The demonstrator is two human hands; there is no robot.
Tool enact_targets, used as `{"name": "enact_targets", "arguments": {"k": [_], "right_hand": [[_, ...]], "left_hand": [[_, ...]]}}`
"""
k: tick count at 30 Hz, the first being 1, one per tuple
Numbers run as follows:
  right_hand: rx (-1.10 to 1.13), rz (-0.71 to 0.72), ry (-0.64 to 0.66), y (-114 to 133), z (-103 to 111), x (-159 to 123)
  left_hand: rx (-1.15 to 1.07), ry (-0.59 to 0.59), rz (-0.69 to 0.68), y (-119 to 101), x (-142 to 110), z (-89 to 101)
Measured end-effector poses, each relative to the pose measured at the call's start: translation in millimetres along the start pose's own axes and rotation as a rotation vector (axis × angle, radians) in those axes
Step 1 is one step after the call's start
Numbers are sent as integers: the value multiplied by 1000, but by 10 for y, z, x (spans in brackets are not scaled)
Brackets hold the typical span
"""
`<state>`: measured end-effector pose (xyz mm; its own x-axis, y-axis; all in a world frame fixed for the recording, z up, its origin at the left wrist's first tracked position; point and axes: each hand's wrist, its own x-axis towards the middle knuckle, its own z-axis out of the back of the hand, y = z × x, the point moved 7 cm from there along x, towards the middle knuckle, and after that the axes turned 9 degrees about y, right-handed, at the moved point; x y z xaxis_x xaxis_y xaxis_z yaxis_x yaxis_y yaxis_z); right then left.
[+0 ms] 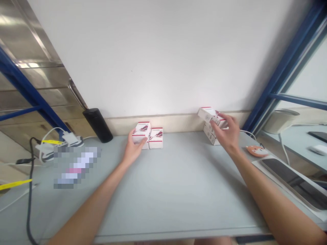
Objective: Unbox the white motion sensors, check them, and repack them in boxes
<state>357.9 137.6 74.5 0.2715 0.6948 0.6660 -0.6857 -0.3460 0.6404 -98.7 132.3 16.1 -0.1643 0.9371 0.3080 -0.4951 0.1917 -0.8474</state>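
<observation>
On the left of the table, my left hand (134, 146) grips a small white carton (142, 128) with a red edge and a dark red printed picture. This carton sits higher than a matching carton (156, 139) just to its right. Part of another white box face shows beneath my thumb. Over on the right, my right hand (228, 131) has its thumb and fingers around a similar white carton (205, 113), tilted above a stack of cartons (209, 135) by the wall. My fingers hide part of that stack and of the held carton.
A black cylinder (98, 125) leans left of the cartons, near power strips and cables (60, 143). A blurred-out flat item (76, 168) lies in front. On the right are an orange animal-shaped item (257, 150) and a dark flat device (293, 182). A white wall (173, 61) rises behind.
</observation>
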Motion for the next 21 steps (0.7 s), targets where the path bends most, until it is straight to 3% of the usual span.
{"name": "enact_targets", "arguments": {"k": [5, 9, 11, 14, 15, 17, 20, 21], "right_hand": [[437, -169, 316, 193, -463, -259], [631, -266, 540, 398, -799, -590], [785, -319, 647, 506, -923, -727], [1047, -439, 792, 679, -1032, -881], [1111, -472, 838, 737, -1047, -921], [1191, -507, 933, 847, -1055, -993], [1194, -497, 1113, 955, -1056, -1111], [1155, -482, 1183, 967, -1057, -1152]], "left_hand": [[-17, 32, -11, 33, 10, -36], [-8, 26, -13, 9, 3, -24], [38, -47, -85, -128, -59, 13], [148, -251, -364, -557, -328, 41], [112, -249, -424, -678, -428, -12], [-87, -126, -451, -838, -590, -192], [-414, 139, -308, -919, -758, -529], [-462, 154, -278, -932, -801, -577]]}}
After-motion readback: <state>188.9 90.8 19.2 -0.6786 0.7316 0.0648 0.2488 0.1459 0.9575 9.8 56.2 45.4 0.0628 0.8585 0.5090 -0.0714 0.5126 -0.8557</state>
